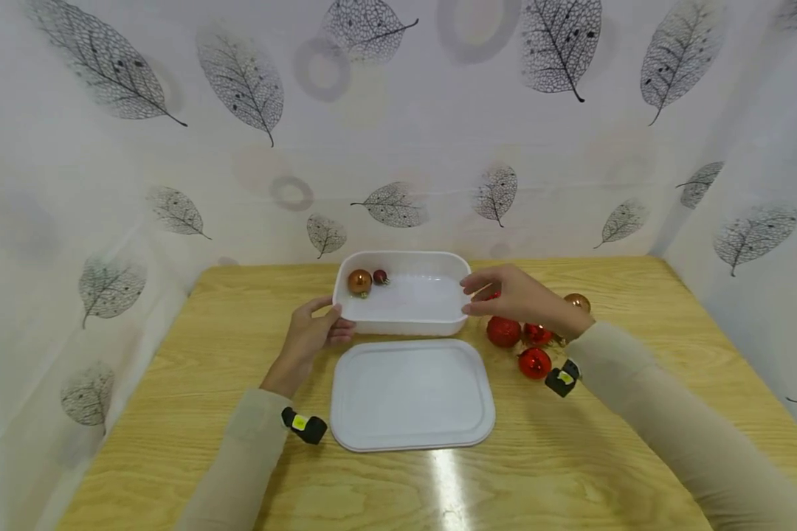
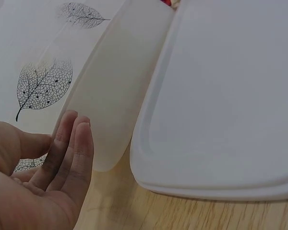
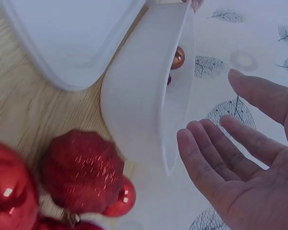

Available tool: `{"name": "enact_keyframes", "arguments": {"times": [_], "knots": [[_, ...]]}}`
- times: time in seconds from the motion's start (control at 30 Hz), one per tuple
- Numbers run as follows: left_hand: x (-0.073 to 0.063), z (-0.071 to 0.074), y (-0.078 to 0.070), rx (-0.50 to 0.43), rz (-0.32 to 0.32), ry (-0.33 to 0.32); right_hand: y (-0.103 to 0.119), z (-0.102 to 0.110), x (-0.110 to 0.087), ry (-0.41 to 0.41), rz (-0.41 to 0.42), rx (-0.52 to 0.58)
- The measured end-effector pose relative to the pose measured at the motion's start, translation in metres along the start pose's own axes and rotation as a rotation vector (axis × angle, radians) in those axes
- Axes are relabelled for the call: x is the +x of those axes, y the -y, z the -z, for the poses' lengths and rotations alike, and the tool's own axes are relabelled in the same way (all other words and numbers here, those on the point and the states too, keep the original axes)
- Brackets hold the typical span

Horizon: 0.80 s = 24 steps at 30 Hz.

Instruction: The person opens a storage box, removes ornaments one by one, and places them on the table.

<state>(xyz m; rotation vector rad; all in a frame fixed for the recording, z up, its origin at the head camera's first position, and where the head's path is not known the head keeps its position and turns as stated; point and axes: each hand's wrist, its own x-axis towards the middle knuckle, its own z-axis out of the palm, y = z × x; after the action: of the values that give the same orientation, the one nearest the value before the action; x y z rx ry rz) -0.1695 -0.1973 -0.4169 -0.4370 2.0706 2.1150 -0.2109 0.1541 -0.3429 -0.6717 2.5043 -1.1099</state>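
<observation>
A white plastic container (image 1: 408,327) stands on the table with a copper Christmas ball (image 1: 359,280) and a small dark red ball (image 1: 380,276) at its left end. My left hand (image 1: 308,333) holds the container's front left corner, thumb at the rim and fingers against the outer wall (image 2: 110,91). My right hand (image 1: 519,296) hovers at the container's right end, and the right wrist view shows its fingers (image 3: 199,160) spread apart and holding nothing. In front of the container lies its flat white lid (image 1: 412,394).
Right of the container, partly under my right forearm, sits a cluster of ornaments: a glittery red ball (image 1: 503,332), a shiny red ball (image 1: 534,363), a copper ball (image 1: 577,302) and others. A leaf-patterned cloth (image 1: 398,147) hangs behind the wooden table (image 1: 239,295).
</observation>
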Motion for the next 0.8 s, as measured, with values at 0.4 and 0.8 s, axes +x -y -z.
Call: {"name": "enact_keyframes", "arguments": {"times": [0.4, 0.8], "knots": [[0.001, -0.001, 0.000, -0.012, 0.003, -0.002, 0.022, -0.037, 0.057, 0.061, 0.073, 0.080], [0.002, 0.000, 0.002, -0.020, -0.009, 0.005, 0.034, -0.073, 0.098, 0.049, 0.047, 0.072]]}}
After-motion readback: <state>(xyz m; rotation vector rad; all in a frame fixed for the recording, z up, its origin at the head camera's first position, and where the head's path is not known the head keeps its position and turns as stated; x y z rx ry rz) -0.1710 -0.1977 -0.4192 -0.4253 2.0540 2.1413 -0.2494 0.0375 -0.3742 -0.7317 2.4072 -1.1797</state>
